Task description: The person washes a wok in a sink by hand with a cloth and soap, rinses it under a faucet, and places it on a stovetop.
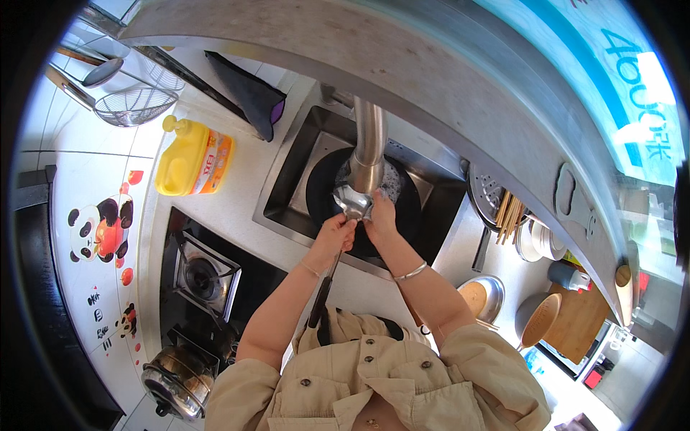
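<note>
Shirt [345,384] below; left hand [333,235] and right hand [382,220] grip a utensil [353,204] under the tap [369,133], above a pan [407,210]

The left hand [333,235] and right hand [381,219] grip a metal utensil [352,204] beneath the tap [369,136], above a black pan [410,208]. A yellow jug [188,159] stands at 10 o'clock, a burner [202,276] at 8.
</note>
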Motion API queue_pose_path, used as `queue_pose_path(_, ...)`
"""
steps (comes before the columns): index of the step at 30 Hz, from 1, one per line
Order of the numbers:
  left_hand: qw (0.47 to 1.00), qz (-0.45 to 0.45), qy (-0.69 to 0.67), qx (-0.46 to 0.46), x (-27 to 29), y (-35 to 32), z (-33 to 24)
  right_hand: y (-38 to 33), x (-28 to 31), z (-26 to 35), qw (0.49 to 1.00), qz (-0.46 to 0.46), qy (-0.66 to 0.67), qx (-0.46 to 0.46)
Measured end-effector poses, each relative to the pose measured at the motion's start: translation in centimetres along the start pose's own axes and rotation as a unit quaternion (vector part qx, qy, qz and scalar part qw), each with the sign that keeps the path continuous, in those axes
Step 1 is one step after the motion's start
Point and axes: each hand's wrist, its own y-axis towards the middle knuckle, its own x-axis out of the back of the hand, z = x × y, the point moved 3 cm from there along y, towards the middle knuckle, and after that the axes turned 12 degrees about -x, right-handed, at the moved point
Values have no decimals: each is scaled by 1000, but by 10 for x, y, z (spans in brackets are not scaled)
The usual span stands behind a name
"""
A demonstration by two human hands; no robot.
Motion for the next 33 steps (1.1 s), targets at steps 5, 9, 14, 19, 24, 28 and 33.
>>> queue_pose_path(5, 996, -18, -83, -4, 9, 7, 3, -25, -22, -7, 994, 11, 86, -61)
queue_pose_path(9, 1000, -7, -11, 12, 1, -9, 2, -6, -13, 9, 992, 74, 98, -21)
queue_pose_path(14, 994, 78, 75, -10, 0, -46, 4, 26, 5, 51, 982, 34, 184, -28)
queue_pose_path(19, 997, 54, 43, 17, -11, -57, 6, 10, -12, 41, 956, 101, 253, -109)
queue_pose_path(24, 998, 35, 34, 29, -12, -61, 13, 17, -8, 29, 982, 53, 143, -109)
queue_pose_path(28, 999, 33, 25, 20, -12, -61, 16, 15, -7, 18, 997, 56, -2, -49)
queue_pose_path(33, 998, 38, 36, 22, -7, -56, 18, -2, -7, 7, 992, 101, -70, -34)
